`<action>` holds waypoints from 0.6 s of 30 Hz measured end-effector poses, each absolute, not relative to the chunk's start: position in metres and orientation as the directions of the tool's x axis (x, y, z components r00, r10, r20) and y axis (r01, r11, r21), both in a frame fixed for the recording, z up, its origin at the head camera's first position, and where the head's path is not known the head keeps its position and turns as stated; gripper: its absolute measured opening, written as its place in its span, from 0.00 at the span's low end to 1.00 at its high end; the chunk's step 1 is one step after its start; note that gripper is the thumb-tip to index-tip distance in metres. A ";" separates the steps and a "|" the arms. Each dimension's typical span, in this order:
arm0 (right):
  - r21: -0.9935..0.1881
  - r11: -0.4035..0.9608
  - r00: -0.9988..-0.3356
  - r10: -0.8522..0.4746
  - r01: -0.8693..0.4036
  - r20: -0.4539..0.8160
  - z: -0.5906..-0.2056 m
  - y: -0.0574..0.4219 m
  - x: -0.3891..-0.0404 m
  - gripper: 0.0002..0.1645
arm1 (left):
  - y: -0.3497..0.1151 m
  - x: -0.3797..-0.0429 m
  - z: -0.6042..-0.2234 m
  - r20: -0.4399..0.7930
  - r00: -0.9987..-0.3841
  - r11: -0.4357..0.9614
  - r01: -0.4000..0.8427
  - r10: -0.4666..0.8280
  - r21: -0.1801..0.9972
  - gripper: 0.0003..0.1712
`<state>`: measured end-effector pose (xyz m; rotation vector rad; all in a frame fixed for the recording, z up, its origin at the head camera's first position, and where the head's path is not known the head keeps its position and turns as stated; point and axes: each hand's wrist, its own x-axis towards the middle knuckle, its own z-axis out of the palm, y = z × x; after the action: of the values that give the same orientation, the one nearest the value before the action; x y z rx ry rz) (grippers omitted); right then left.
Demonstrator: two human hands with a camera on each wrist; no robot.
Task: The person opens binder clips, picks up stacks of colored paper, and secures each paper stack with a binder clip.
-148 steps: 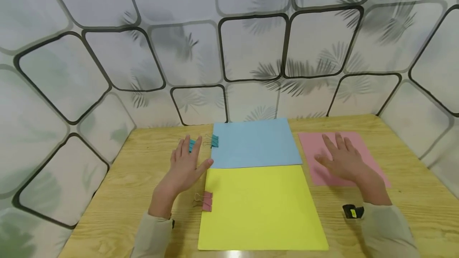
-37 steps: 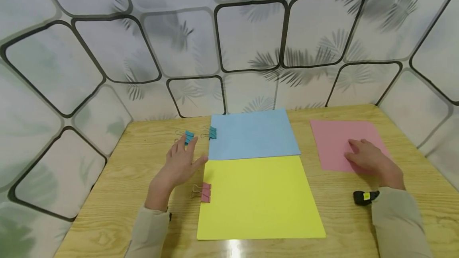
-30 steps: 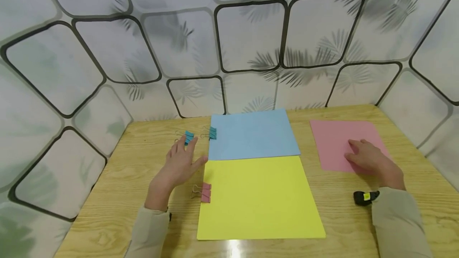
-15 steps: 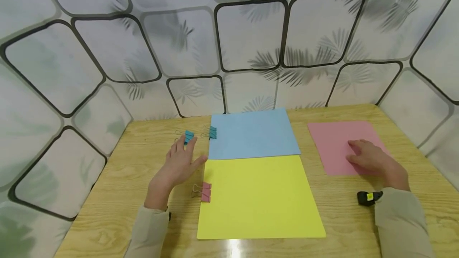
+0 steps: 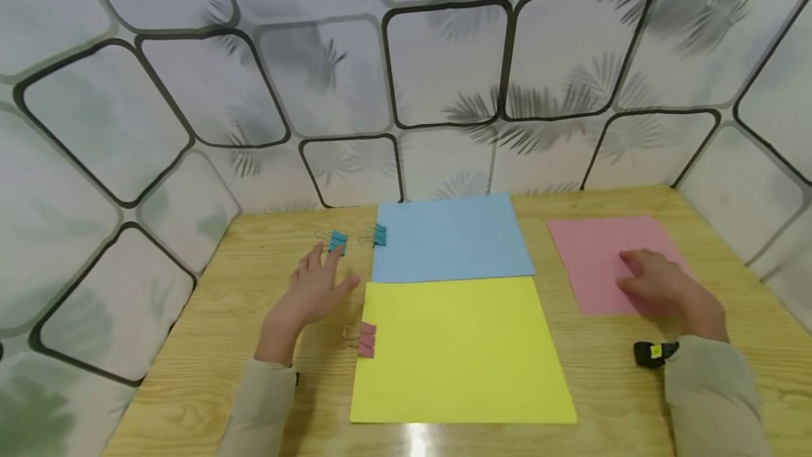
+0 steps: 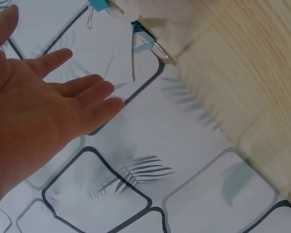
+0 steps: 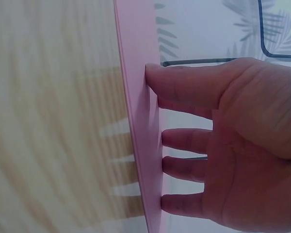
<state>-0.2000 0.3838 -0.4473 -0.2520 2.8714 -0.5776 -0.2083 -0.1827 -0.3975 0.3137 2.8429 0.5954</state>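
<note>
My left hand (image 5: 309,293) hovers over the table with its fingers spread, holding nothing. Just beyond its fingertips lies a loose teal binder clip (image 5: 337,241), which the left wrist view shows apart from the fingers. A second teal binder clip (image 5: 380,235) sits at the left edge of the blue sheet (image 5: 453,240). On the left edge of the yellow sheet (image 5: 466,351) is a pink binder clip (image 5: 366,339). My right hand (image 5: 669,289) rests fingertips and thumb on the pink paper (image 5: 599,256); in the right wrist view the fingers (image 7: 186,168) reach straight down to its surface.
A wooden table (image 5: 190,372) carries everything. Patterned wall covering (image 5: 444,69) with dark outlines and leaf prints rises behind and on both sides. The yellow sheet reaches close to the near table edge. A black wrist strap (image 5: 655,353) circles my right wrist.
My right hand has come down onto the pink paper, which has slid right and then slightly toward me. My left hand has drawn back a little from the loose teal clip.
</note>
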 end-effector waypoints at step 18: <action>-0.387 0.917 -0.974 -0.166 -0.095 -0.153 -0.449 0.380 -0.200 0.36 | -0.205 -0.266 -0.405 -0.181 -0.968 0.933 0.105 0.175 0.344 0.43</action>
<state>-0.2001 0.3803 -0.4494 -0.1992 2.8957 -0.5715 -0.2664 -0.2048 -0.4051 0.2112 2.8815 0.4963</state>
